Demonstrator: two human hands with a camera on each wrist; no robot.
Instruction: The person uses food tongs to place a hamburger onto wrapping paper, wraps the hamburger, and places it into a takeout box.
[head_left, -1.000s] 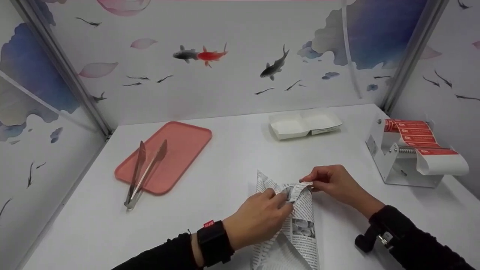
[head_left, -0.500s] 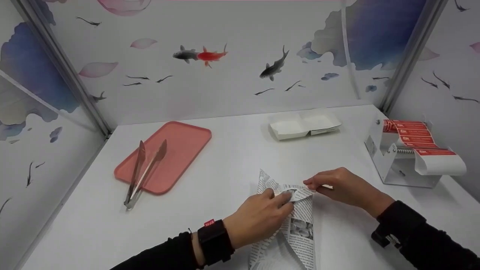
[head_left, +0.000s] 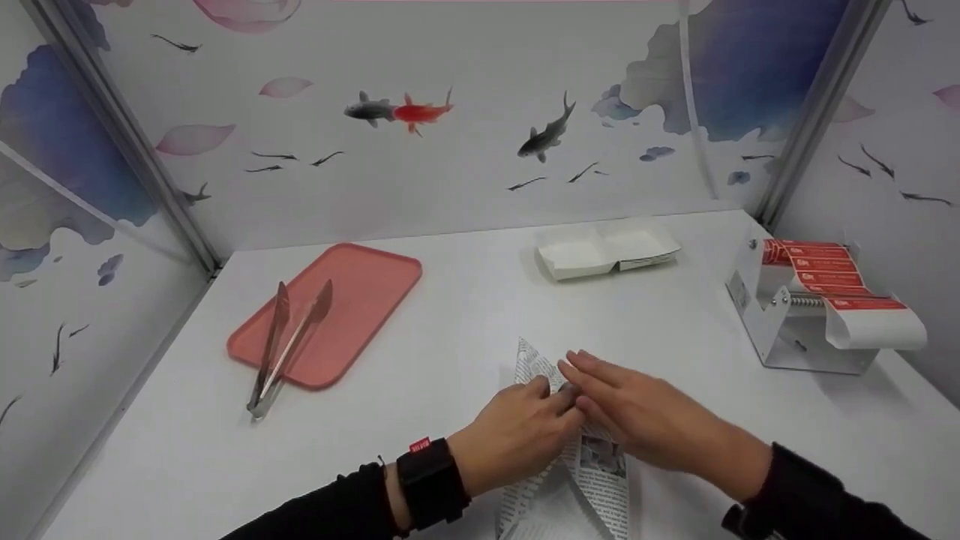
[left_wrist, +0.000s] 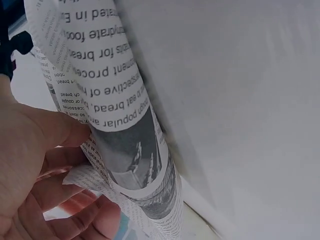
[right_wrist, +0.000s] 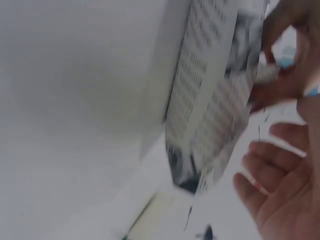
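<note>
A sheet of newsprint-patterned wrapping paper point(head_left: 606, 459), folded into a long packet with a pointed far corner, lies at the front of the table. My left hand point(head_left: 519, 433) grips its folded upper part. In the left wrist view, the thumb presses the rounded side of the paper point(left_wrist: 125, 150) and a loose corner pokes out between thumb and fingers. My right hand point(head_left: 660, 416) reaches over the packet's right side, fingers extended, their tips by the left fingers. The right wrist view shows its fingers point(right_wrist: 270, 160) apart from the paper. What the packet contains is hidden.
A pink tray point(head_left: 375, 300) stands at the left with metal tongs point(head_left: 274, 360) lying across it. At the back sits an open white paper box point(head_left: 607, 251). A label dispenser point(head_left: 817, 315) with a red-and-white roll stands at the right edge. Printed wall panels point(head_left: 465, 180) enclose the table.
My right hand let go of the paper's upper right corner and swung left over the packet, its fingers straightening. The corner is folded inward. My left hand stays in place.
</note>
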